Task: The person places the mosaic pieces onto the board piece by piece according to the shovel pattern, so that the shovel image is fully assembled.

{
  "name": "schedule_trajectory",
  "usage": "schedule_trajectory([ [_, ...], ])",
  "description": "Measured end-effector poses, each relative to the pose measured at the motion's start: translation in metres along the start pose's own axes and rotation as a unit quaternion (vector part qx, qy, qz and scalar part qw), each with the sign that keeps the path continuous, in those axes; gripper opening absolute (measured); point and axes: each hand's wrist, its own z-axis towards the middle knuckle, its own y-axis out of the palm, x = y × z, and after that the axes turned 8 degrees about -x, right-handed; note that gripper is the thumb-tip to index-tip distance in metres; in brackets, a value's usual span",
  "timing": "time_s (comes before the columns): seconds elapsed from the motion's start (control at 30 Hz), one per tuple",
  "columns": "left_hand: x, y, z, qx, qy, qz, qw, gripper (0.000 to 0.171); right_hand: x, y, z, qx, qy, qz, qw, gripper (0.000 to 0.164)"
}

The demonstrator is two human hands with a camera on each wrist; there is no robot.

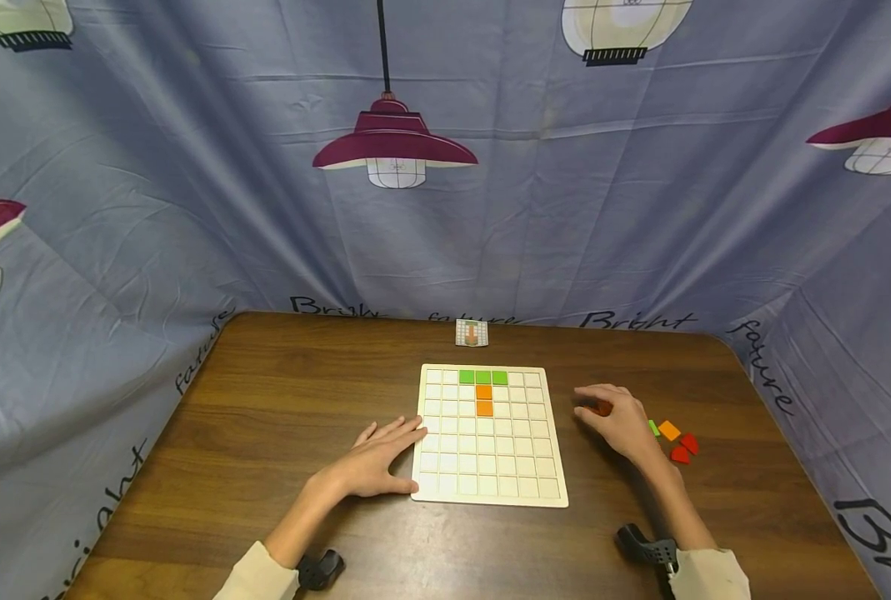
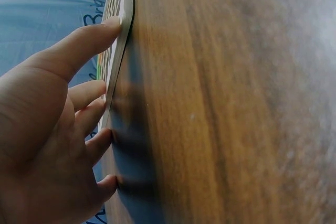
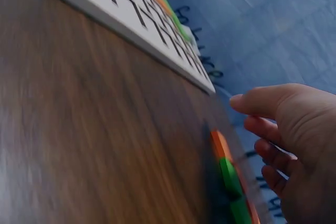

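Observation:
A pale wooden grid board [image 1: 501, 462] lies on the table, with three green tiles [image 1: 483, 377] in its top row and two orange tiles [image 1: 484, 400] in a column below the middle one. Spread along the board's left edge, my left hand [image 1: 377, 462] rests with thumb and fingertips touching it. My right hand [image 1: 621, 421] hovers right of the board, thumb and fingers apart, over an orange piece [image 1: 603, 407] that it partly hides. In the right wrist view, that orange piece [image 3: 219, 142] and green pieces [image 3: 230, 176] lie on the table below the fingers, and nothing is held.
Beside my right wrist lie an orange tile [image 1: 668, 430], a green piece [image 1: 653, 427] partly hidden by the hand, and two red pieces [image 1: 684, 448]. A small card [image 1: 471, 333] with an arrow pattern stands at the table's back edge, before a blue curtain [image 1: 535, 208].

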Motion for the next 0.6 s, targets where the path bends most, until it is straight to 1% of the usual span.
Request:
schedule_trajectory([
  [0.13, 0.000, 0.000, 0.000, 0.001, 0.001, 0.001, 1.0000, 0.081, 0.008, -0.006, -0.006, 0.003, 0.003, -0.021, 1.000, 0.031],
  [0.3, 0.001, 0.000, 0.000, 0.002, 0.001, 0.002, 1.0000, 0.080, 0.016, -0.008, -0.011, 0.004, 0.007, -0.037, 0.999, 0.030],
  [0.47, 0.001, 0.000, 0.000, 0.003, 0.001, 0.002, 1.0000, 0.080, 0.020, -0.008, -0.015, 0.000, 0.023, -0.043, 0.999, 0.032],
  [0.6, 0.001, 0.000, 0.000, 0.002, -0.001, 0.001, 1.0000, 0.081, 0.021, -0.008, -0.016, -0.004, 0.023, -0.044, 0.999, 0.033],
])
